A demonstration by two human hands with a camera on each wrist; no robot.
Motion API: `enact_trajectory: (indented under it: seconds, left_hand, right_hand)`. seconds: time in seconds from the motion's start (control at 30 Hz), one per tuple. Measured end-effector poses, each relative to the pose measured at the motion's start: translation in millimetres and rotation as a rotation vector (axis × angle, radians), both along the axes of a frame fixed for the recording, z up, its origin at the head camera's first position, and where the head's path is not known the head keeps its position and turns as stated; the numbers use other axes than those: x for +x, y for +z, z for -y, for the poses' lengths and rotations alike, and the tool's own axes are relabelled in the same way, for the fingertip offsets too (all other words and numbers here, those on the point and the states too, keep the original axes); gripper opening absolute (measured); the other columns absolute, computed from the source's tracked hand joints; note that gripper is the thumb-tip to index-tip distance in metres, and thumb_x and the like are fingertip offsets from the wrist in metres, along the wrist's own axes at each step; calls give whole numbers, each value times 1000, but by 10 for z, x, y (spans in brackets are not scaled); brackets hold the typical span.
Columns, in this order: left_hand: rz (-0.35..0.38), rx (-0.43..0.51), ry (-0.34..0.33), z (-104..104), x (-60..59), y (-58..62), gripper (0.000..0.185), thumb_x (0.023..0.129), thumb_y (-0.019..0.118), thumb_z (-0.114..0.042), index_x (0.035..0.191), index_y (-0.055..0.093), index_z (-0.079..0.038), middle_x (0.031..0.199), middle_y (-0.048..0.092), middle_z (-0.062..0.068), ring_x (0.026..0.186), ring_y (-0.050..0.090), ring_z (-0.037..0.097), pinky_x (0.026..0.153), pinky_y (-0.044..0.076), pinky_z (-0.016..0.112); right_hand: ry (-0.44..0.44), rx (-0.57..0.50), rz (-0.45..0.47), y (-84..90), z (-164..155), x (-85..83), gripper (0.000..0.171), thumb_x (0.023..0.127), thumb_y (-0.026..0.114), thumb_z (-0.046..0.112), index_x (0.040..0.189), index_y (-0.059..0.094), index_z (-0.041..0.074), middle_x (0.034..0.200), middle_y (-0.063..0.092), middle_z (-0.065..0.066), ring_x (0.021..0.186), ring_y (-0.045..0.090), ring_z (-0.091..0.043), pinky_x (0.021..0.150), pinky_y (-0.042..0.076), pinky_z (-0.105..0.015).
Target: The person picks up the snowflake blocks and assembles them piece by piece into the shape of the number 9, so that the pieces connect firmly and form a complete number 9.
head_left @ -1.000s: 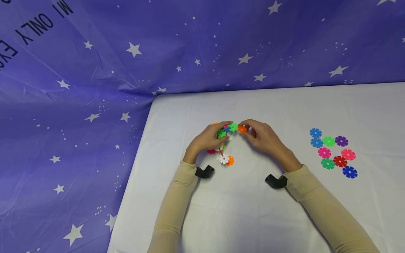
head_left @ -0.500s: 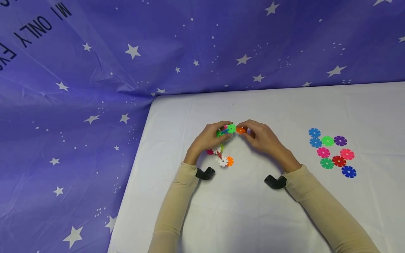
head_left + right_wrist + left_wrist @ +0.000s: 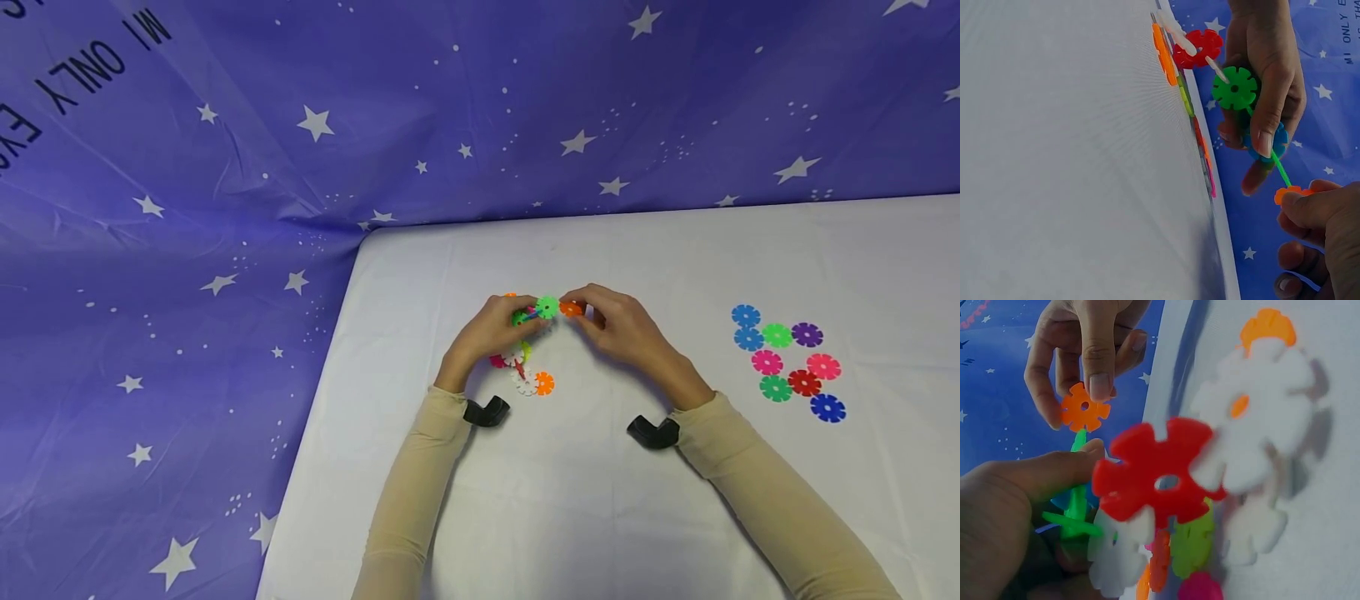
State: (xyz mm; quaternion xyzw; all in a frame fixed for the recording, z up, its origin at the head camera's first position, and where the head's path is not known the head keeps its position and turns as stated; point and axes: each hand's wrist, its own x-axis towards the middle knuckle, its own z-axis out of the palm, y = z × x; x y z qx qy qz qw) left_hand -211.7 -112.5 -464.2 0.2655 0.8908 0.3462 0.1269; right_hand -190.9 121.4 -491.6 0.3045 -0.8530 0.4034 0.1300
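Observation:
My left hand grips a cluster of joined snowflake discs just above the white table. In the left wrist view a red disc and white discs hang in front. A green disc stands at the cluster's top. My right hand pinches an orange disc between thumb and fingers, right against the green disc's edge. The right wrist view shows the orange disc at the end of an edge-on green disc, near a blue disc.
Several loose discs in blue, green, purple, pink and red lie flat on the table to the right. A starred blue cloth hangs behind and left of the table's edge. Black wrist mounts sit on both sleeves.
Almost nothing. Both hands keep their grips; the cluster's lower white and orange discs have swung slightly left.

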Motion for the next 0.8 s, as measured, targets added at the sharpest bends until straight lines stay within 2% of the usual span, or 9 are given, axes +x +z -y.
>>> enact_trajectory:
  seconds: [0.07,0.17,0.27,0.47,0.67,0.8]
  left_hand:
    - [2,20,-10,2,-1,2,42,94,67,-26,133,59,-11,80,61,5,66,45,11,71,42,25]
    - [0,47,-10,4,-4,5,47,95,66,-30,138,53,-17,70,54,2,58,40,10,66,39,26]
    - [-5,62,-1,5,-1,14,43,95,65,-31,135,56,-20,74,63,-3,58,44,10,66,41,26]
    - [46,78,4,19,7,17,41,94,66,-31,133,59,-19,80,73,0,65,64,11,69,48,25]
    - [70,65,11,29,13,34,41,95,64,-34,131,60,-16,66,66,-1,55,59,12,66,48,26]
    - [133,89,1,22,15,28,44,97,62,-35,133,58,-11,62,65,0,52,60,14,65,49,26]
  right_hand:
    - [-6,6,2,0,0,0,34,84,72,-4,115,66,9,97,69,-4,64,48,-10,58,42,-25]
    - [-14,11,-1,8,2,0,37,84,72,-2,118,64,9,90,66,-4,61,46,-9,55,40,-25]
    - [-18,1,-15,9,5,-4,37,84,72,-2,118,64,9,84,63,-3,59,44,-9,54,38,-25]
    - [-14,-23,-37,-3,7,-2,34,82,71,-5,113,65,8,89,67,-4,60,45,-9,54,39,-25]
    - [-12,-26,-38,2,3,5,33,83,72,-4,112,66,9,92,67,-2,61,44,-9,55,38,-24]
    - [0,-30,-41,14,6,9,32,83,72,-4,111,67,10,93,68,-2,61,44,-8,55,38,-24]
